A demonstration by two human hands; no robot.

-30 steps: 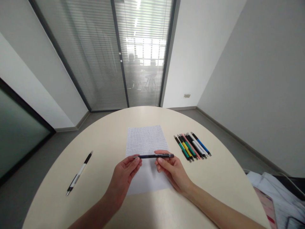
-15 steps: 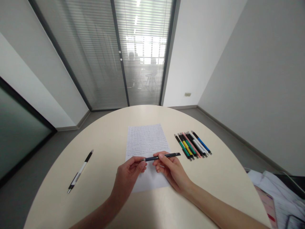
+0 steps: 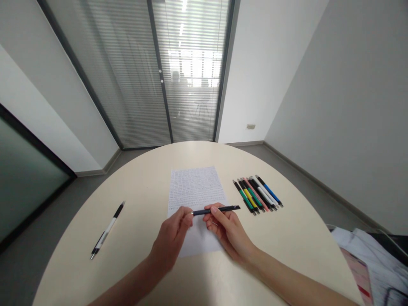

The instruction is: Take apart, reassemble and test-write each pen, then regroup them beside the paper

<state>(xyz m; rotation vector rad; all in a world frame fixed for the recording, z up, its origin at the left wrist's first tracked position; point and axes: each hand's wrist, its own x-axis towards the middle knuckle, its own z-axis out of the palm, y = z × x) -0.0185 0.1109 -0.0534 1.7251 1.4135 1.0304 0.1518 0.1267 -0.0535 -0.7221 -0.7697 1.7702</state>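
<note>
A dark pen (image 3: 201, 212) lies level between my two hands, above the lower part of a sheet of paper (image 3: 197, 187) covered in handwriting. My left hand (image 3: 174, 229) pinches the pen's silvery left end between thumb and curled fingers, which hide its tip. Thumb and fingers of my right hand (image 3: 228, 227) close round its middle, and the black end sticks out to the right. On the left of the table lies a white and black pen (image 3: 107, 231). To the right of the paper, several pens (image 3: 257, 194) in green, yellow, pink, black, white and blue lie side by side.
All this rests on a pale round table (image 3: 143, 182). Papers (image 3: 379, 250) and a pinkish flat item (image 3: 357, 272) are beyond its edge at lower right. A glass partition with blinds (image 3: 191, 106) stands behind the table, between white walls.
My left hand has turned, its fingers now curled tighter round the pen's left end. The pen and my right hand have shifted very slightly to the left.
</note>
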